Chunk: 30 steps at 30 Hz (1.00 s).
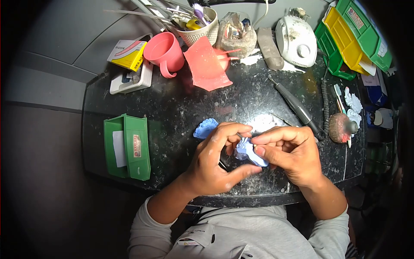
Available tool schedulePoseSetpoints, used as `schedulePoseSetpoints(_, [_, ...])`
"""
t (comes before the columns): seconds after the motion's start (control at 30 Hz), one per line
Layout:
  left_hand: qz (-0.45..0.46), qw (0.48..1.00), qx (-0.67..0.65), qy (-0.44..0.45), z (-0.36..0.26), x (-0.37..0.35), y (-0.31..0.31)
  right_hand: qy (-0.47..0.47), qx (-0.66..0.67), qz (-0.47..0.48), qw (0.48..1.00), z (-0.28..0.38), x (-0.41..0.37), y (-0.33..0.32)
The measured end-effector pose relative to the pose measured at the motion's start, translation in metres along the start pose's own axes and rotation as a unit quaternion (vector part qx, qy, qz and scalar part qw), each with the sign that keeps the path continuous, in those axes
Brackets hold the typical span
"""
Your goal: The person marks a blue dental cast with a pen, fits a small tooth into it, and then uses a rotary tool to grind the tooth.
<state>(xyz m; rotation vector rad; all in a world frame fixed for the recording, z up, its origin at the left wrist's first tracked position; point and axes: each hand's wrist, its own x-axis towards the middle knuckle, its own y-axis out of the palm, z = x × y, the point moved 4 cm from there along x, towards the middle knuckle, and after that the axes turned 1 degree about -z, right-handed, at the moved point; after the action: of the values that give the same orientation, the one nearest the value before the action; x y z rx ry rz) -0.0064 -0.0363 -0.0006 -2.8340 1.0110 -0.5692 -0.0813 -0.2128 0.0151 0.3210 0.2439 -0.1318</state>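
Observation:
A small blue dental cast (246, 152), with tooth shapes on its upper edge, is held just above the table near the front edge. My right hand (291, 151) pinches its right side between thumb and index finger. My left hand (215, 157) curves around the left side, fingertips at the far edge and thumb stretched below; some of its fingers are partly hidden behind the cast. Beyond my left hand lies a second blue dental cast (205, 128), arched and partly covered by the hand. A thin metal instrument (282, 119) rests beyond my right hand.
A handpiece (295, 103) with coiled cord lies at the right, its white control unit (297, 41) behind. A green bin (137, 149) stands left. Pink mug (164, 52), pink wax sheet (206, 64) and tool basket (202, 32) line the back. A round brush (340, 127) sits far right.

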Motion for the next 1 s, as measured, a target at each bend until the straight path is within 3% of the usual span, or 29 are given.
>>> schedulePoseSetpoints(0.07, [0.059,0.994,-0.080,-0.044,0.002,0.001,-0.001,-0.010,0.005,-0.003,1.000,0.001,0.000,-0.003])
schedulePoseSetpoints(0.1, [0.118,0.990,-0.017,-0.077,-0.001,0.002,-0.006,-0.011,0.005,-0.003,1.000,0.001,0.000,-0.002])
schedulePoseSetpoints(0.23, [0.039,0.992,-0.039,-0.117,0.001,0.000,-0.005,-0.023,0.012,-0.007,1.000,0.001,0.001,0.000])
schedulePoseSetpoints(0.3, [0.024,0.996,0.067,0.054,-0.011,0.008,-0.009,-0.075,-0.004,-0.033,0.997,0.004,0.000,-0.003])
schedulePoseSetpoints(0.4, [0.019,0.985,0.122,0.123,-0.014,0.011,-0.011,-0.113,-0.042,-0.047,0.992,0.008,0.003,-0.007])
schedulePoseSetpoints(0.7, [0.010,0.967,0.177,0.184,-0.018,0.013,-0.011,-0.122,-0.087,0.002,0.989,0.010,0.001,-0.004])
schedulePoseSetpoints(1.0, [0.012,0.969,0.168,0.181,-0.018,0.011,-0.009,-0.148,-0.140,0.015,0.979,0.012,0.002,-0.003])
